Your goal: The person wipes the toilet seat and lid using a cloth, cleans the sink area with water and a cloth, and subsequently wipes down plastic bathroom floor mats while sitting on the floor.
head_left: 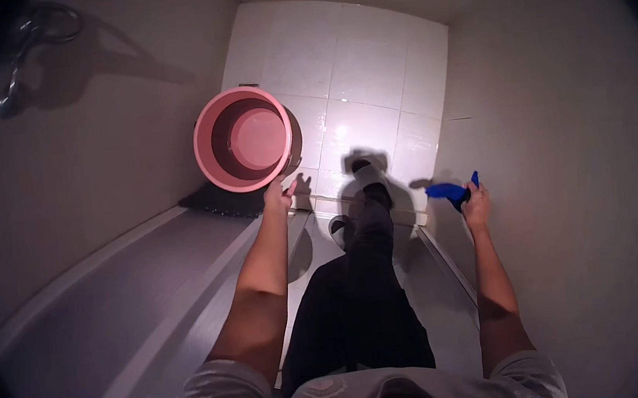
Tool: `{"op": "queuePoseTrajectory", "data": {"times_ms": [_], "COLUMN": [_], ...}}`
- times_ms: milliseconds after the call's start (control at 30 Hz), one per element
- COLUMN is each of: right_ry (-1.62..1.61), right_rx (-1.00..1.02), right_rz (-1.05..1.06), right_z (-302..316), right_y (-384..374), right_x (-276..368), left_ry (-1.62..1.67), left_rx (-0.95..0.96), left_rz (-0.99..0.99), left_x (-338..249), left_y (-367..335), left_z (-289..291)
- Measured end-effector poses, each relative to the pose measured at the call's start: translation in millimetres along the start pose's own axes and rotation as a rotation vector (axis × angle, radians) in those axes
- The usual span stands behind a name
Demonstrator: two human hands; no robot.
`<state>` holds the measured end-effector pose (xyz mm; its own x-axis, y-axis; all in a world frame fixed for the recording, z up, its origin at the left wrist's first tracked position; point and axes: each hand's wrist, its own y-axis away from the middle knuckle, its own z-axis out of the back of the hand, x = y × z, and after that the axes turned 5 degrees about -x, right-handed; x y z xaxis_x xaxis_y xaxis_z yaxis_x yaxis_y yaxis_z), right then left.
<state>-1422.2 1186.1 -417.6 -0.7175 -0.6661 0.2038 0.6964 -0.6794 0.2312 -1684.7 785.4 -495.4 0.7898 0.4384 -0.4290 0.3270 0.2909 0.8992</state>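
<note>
A pink round bucket (208, 160) is at the left of the tiled floor, and its inside looks bare. At its lower rim is my left hand (278, 195), fingers toward the bucket and thumb apart. I cannot tell whether the fingertips touch the rim. Out to the right, my right hand (477, 204) is closed on a blue cloth-like item (446, 191). One end of it points left and a short piece sticks up beside my fingers. Its exact kind is too small to tell.
White floor tiles (367, 62) shine as if wet. A raised sill (327, 206) crosses below them, near my slippered feet (371, 178). A dark mat-like strip (218, 202) lies below the bucket. On the left wall hangs a chrome shower fitting (20, 59). Walls close in on both sides.
</note>
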Motion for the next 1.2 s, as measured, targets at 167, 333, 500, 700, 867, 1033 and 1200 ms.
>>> {"op": "queuePoseTrajectory", "data": {"times_ms": [167, 333, 500, 700, 867, 1033, 1200], "right_ry": [-0.962, -0.588, -0.247, 0.044, -0.133, -0.068, -0.092], "right_rx": [-0.006, 0.038, 0.081, -0.189, -0.008, 0.105, 0.165], "right_rz": [-0.572, -0.588, -0.590, 0.101, 0.275, 0.282, 0.291], "right_z": [-128, -278, -424, -475, -445, -426, -429], "right_y": [-100, -181, -216, -214, -182, -193, -193], "right_x": [27, -40, 16, 149, 169, 163, 158], "left_ry": [0.241, 0.367, 0.305, 0.315, 0.380, 0.357, 0.407], "left_rx": [0.050, 0.253, 0.057, -0.042, -0.044, -0.102, 0.067], "left_rz": [0.094, -0.006, -0.025, -0.114, -0.069, -0.132, -0.103], "left_x": [10, 36, 24, 19, 23, 14, -27], "left_y": [-95, -126, -147, -133, -114, -96, -88], "left_z": [44, 32, 52, 46, 19, -41, -106]}}
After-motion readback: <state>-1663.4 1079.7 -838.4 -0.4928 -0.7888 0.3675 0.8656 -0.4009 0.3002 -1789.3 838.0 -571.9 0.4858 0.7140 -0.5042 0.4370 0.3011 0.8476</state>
